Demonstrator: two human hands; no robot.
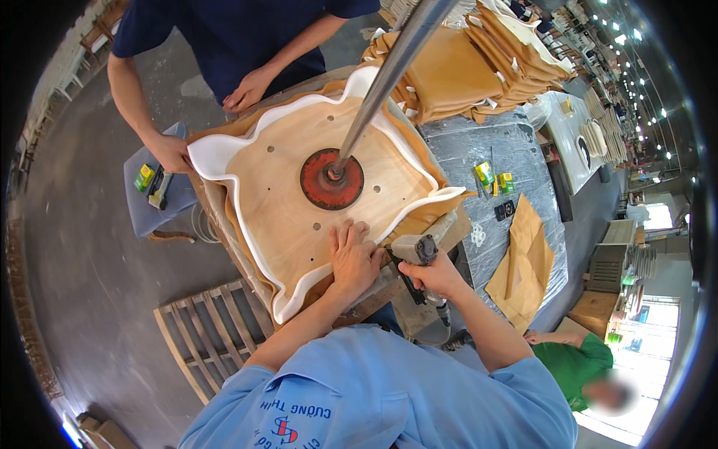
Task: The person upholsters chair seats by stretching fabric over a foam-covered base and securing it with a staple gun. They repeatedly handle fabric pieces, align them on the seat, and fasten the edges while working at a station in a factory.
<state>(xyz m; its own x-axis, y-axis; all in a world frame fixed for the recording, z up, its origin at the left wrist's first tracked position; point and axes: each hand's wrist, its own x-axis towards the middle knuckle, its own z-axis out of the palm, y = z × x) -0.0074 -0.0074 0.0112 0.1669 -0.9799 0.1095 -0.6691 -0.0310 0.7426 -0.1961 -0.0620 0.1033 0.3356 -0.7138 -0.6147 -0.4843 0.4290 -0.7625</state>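
My left hand [354, 258] lies flat on the near edge of a plywood seat board [262, 183], fingers spread and holding nothing. Beside it, to the right, my right hand [441, 275] grips an air staple gun [413, 248] with a hose at its handle. The gun is close to the board's near right corner; whether its nose touches is hidden. White foam [241, 217] borders the board, with a tan leather-like cover [428, 217] under it. A red disc [318, 188] on a slanting metal rod [381, 86] rests on the board's middle.
Across from me, a co-worker's hand [172, 153] holds the far left corner. Tan covers [456, 71] are stacked on the film-wrapped table [538, 168] at right. At left are a blue-grey stool [142, 206] with another tool and a wooden pallet [213, 333].
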